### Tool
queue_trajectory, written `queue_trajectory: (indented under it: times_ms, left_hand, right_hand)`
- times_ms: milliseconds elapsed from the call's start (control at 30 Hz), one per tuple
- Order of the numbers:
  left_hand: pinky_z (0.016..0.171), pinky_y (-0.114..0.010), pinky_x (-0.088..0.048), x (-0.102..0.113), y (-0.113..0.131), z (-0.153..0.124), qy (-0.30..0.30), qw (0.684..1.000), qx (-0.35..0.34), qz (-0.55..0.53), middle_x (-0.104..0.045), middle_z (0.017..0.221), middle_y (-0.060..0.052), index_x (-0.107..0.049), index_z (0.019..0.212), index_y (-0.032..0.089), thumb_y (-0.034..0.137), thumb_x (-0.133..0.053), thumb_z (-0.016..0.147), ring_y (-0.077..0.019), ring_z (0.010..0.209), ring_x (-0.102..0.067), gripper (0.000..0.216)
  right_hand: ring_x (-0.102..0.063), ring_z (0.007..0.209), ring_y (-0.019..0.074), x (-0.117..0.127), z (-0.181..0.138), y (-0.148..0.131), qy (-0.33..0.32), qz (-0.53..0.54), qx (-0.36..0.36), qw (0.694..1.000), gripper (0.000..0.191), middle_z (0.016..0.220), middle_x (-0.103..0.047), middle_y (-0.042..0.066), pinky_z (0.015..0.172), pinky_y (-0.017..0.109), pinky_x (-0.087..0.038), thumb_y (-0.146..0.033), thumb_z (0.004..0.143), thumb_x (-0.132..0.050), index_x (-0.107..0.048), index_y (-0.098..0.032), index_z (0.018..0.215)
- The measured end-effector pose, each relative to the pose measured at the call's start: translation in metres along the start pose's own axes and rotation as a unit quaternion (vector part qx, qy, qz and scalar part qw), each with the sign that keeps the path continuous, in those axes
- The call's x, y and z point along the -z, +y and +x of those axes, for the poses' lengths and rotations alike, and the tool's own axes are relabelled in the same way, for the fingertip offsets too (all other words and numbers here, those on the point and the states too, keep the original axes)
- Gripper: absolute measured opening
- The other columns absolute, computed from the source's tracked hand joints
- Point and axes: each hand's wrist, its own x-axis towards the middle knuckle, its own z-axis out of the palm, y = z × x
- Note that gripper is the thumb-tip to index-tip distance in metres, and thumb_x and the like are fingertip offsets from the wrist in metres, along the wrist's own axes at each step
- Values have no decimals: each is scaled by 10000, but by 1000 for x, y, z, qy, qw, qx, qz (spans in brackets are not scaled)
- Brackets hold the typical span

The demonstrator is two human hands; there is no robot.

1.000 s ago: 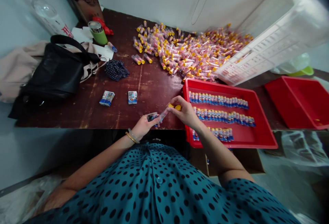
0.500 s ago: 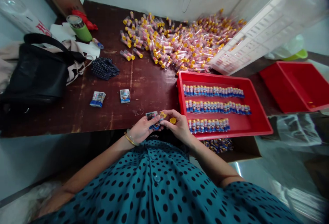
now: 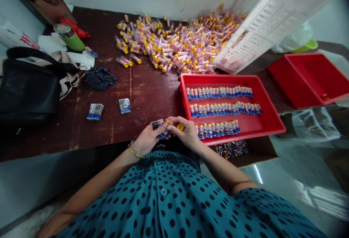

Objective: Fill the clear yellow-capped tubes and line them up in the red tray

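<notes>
My left hand [image 3: 148,138] is closed on a small printed card pack [image 3: 157,125] at the table's near edge. My right hand [image 3: 184,132] pinches a clear tube with a yellow cap [image 3: 180,126] against that pack; the tube's body is mostly hidden by my fingers. Just to the right lies a red tray [image 3: 268,116] holding three rows of filled, labelled tubes [image 3: 218,92]. A large heap of empty yellow-capped tubes [image 3: 177,45] covers the far side of the dark wooden table [image 3: 147,92].
Two loose card packs [image 3: 95,111] [image 3: 124,105] lie left of my hands. A black bag [image 3: 27,88], a green cup [image 3: 69,37] and a dark cloth [image 3: 100,78] sit at the left. A white crate [image 3: 261,23] leans at the back right; a second red tray [image 3: 308,79] is farther right.
My hands drew together and back toward my body; the tube, held out slanted a second ago, is now tucked against the pack. The view shifted, sliding the table leftward.
</notes>
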Motion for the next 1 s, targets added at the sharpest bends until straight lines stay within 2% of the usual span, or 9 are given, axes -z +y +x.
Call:
queue_trajectory:
  times_ms: [100,167,300,400,500,633,800,867,1000]
  left_hand:
    - [665,-257,-521,-4,2,3,-2,1000,7,13,-671,794,-18,-694,881,163,392,-778,747,-141,724,-630,278]
    - [690,-276,-534,-5,3,5,-1,999,24,31,-690,867,-41,-698,985,165,403,-757,765,-161,775,-642,329]
    - [606,-254,-527,1,-2,11,6,996,51,76,-671,784,-41,-687,941,155,398,-702,808,-166,728,-638,278]
    - [452,-217,-454,6,-10,14,-18,989,70,129,-641,697,-26,-660,892,160,426,-672,821,-161,618,-616,275]
    - [395,-213,-420,6,-15,14,-34,980,89,174,-661,720,-34,-645,993,171,457,-643,837,-170,590,-617,325]
    - [525,-272,-544,0,-18,15,-47,981,103,159,-711,924,-87,-658,1046,182,469,-664,819,-221,793,-677,367]
    - [560,-259,-550,-8,-24,23,-19,989,70,129,-714,803,-72,-692,878,155,421,-742,757,-208,769,-683,296]
    - [505,-226,-515,-12,-27,27,7,991,54,120,-701,729,-50,-681,863,149,390,-779,723,-184,691,-673,295]
    - [635,-285,-573,-19,-29,33,18,997,40,61,-722,794,-60,-682,945,139,340,-812,692,-192,750,-697,348]
  right_hand:
    - [-592,633,111,9,4,-1,21,37,5,999,352,989,-672,29,570,244,-499,-426,826,-689,-572,-248,1106]
    - [-590,669,109,41,11,-3,76,28,27,996,397,1023,-659,35,575,230,-484,-435,852,-648,-506,-253,1175]
    - [-599,734,135,175,16,-11,222,-153,35,962,411,958,-645,45,642,255,-478,-428,869,-608,-478,-226,1202]
    - [-601,806,175,276,-1,-8,310,-353,-129,873,413,898,-646,73,707,284,-458,-309,780,-713,-543,-156,1124]
    - [-589,718,185,322,-21,9,314,-388,-275,822,329,749,-642,76,648,293,-435,-178,640,-812,-604,-121,888]
    - [-507,501,128,325,-37,26,271,-335,-311,847,195,555,-587,35,518,280,-386,-216,713,-765,-590,-132,699]
    - [-524,569,103,312,-38,12,272,-275,-235,892,137,682,-607,53,565,264,-415,-244,898,-522,-589,-129,869]
    - [-586,703,111,286,-28,4,228,-236,-195,924,161,842,-642,60,663,251,-463,-223,877,-539,-590,-156,1013]
    - [-606,861,147,187,-2,-7,-7,-118,-101,988,208,934,-636,40,800,289,-486,-307,864,-594,-615,-185,1032]
